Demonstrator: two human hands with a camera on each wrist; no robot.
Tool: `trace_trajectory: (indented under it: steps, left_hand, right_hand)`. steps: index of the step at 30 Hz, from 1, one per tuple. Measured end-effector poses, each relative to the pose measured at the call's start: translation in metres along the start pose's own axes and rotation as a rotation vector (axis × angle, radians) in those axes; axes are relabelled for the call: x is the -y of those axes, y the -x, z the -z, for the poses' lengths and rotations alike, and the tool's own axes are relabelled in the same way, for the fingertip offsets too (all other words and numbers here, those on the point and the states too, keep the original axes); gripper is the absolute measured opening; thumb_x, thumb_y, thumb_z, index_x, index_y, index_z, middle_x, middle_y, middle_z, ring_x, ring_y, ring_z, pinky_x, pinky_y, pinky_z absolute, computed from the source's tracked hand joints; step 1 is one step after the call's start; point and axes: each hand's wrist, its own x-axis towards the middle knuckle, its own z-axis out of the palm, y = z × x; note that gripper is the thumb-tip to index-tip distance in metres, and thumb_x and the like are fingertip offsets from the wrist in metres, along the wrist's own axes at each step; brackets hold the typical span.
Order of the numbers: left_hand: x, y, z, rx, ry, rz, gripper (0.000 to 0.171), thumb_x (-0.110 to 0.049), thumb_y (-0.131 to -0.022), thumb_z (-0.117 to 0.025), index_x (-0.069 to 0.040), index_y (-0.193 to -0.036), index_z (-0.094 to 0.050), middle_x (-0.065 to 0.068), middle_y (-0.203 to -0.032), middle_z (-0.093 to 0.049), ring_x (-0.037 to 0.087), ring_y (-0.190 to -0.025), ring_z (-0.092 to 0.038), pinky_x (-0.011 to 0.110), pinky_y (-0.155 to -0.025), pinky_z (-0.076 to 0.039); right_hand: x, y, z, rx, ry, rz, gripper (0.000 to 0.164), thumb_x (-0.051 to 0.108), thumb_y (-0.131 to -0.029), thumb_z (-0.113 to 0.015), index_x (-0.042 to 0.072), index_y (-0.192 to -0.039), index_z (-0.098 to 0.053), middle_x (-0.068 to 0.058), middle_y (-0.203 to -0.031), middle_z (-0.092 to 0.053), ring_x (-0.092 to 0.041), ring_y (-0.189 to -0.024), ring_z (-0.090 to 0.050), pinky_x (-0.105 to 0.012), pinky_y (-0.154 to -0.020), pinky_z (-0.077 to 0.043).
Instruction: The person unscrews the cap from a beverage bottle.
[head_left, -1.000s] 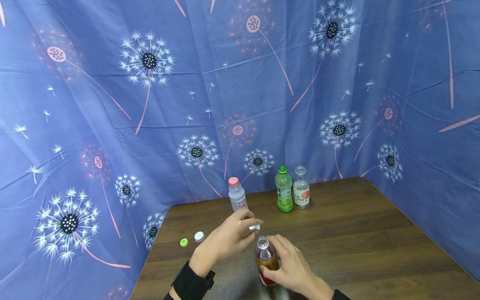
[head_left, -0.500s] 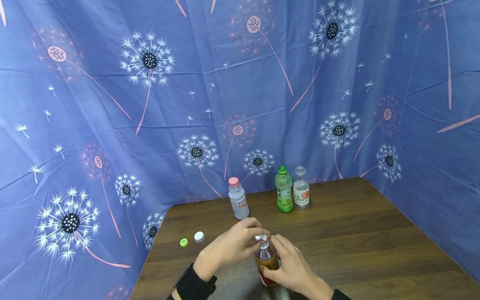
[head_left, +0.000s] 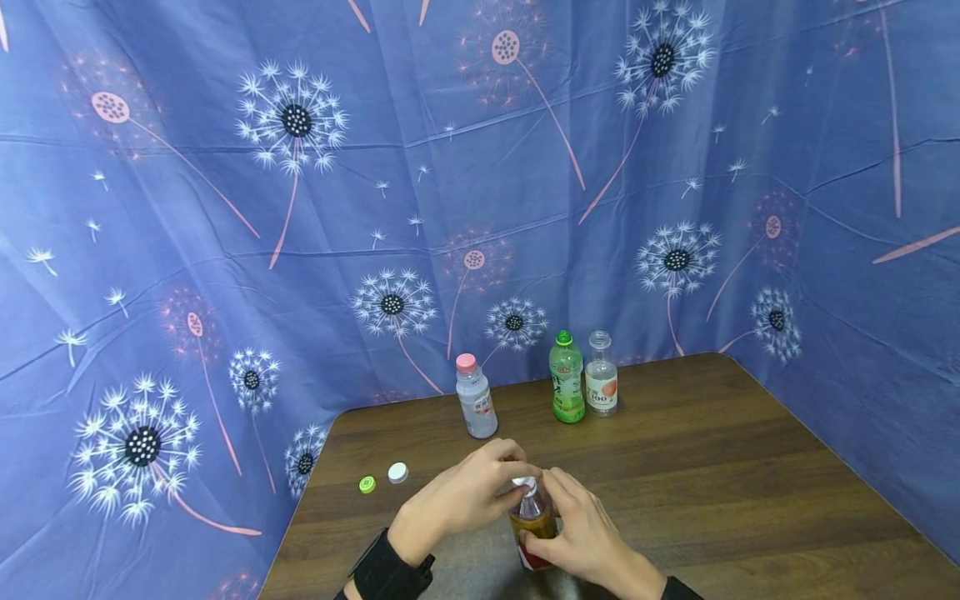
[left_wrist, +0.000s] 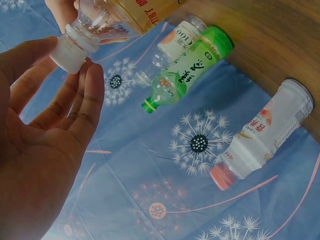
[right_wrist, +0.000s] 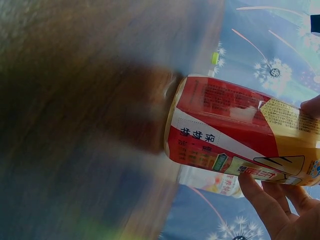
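Note:
A bottle (head_left: 536,527) with a red and gold label stands upright near the front of the table. My right hand (head_left: 588,537) grips its body from the right, thumb at the near side. At the bottle's mouth my left hand (head_left: 471,492) pinches a white cap (left_wrist: 68,56) between thumb and fingers. In the left wrist view that cap sits over the neck of the bottle. The right wrist view shows the red label (right_wrist: 225,125) close up, with fingertips (right_wrist: 247,182) against it.
Behind the hands stands a pale bottle (head_left: 477,407) with a pink cap. Farther right are a capless green bottle (head_left: 567,383) and a capless clear bottle (head_left: 602,387). A green cap (head_left: 367,484) and a white cap (head_left: 398,472) lie on the wooden table (head_left: 712,467) at left.
My left hand has moved right, carrying the white cap from beside the bottle's uncovered mouth onto it. The right hand has kept its grip on the bottle.

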Motion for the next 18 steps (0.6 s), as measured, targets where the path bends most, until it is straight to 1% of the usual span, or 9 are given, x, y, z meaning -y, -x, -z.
trace_trajectory:
  steps: [6,11,14,18]
  left_hand:
    - [0.0003,-0.0016,0.0018,0.029,0.017,0.001,0.025,-0.016,-0.096,-0.07,-0.018,-0.121,-0.073,-0.005,-0.11,-0.062,0.002,-0.099,-0.057,0.006,-0.08,-0.046]
    - [0.0005,-0.0023,0.0043,0.053,0.028,-0.009,0.024,-0.012,-0.094,-0.071,-0.016,-0.118,-0.074,-0.004,-0.116,-0.066,0.006,-0.109,-0.061,0.01,-0.087,-0.049]
    - [0.0008,-0.0026,0.0052,0.072,0.05,-0.017,0.023,-0.008,-0.094,-0.069,-0.015,-0.116,-0.074,-0.004,-0.121,-0.067,0.008,-0.114,-0.061,0.013,-0.091,-0.05]
    - [0.001,-0.0032,0.0061,0.079,0.066,-0.037,0.027,0.0,-0.093,-0.065,-0.014,-0.114,-0.074,-0.003,-0.122,-0.069,0.009,-0.116,-0.061,0.016,-0.094,-0.05]
  right_hand:
    - [0.0011,-0.0008,0.0001,-0.015,0.012,0.009,0.07,0.027,-0.068,-0.091,0.033,-0.129,-0.057,0.024,-0.108,-0.053,0.003,-0.09,-0.057,-0.02,-0.067,-0.054]
    - [0.0018,-0.0011,0.0001,-0.021,0.019,0.009,0.076,0.028,-0.067,-0.092,0.038,-0.132,-0.055,0.024,-0.11,-0.055,0.003,-0.09,-0.058,-0.02,-0.067,-0.054]
    - [0.0022,-0.0009,0.0004,-0.014,0.011,-0.006,0.078,0.027,-0.067,-0.092,0.039,-0.133,-0.053,0.024,-0.111,-0.055,0.003,-0.089,-0.058,-0.021,-0.067,-0.053]
    - [0.0026,-0.0009,0.0007,-0.003,0.001,-0.013,0.073,0.027,-0.067,-0.091,0.037,-0.13,-0.054,0.024,-0.11,-0.054,0.003,-0.089,-0.057,-0.022,-0.066,-0.054]
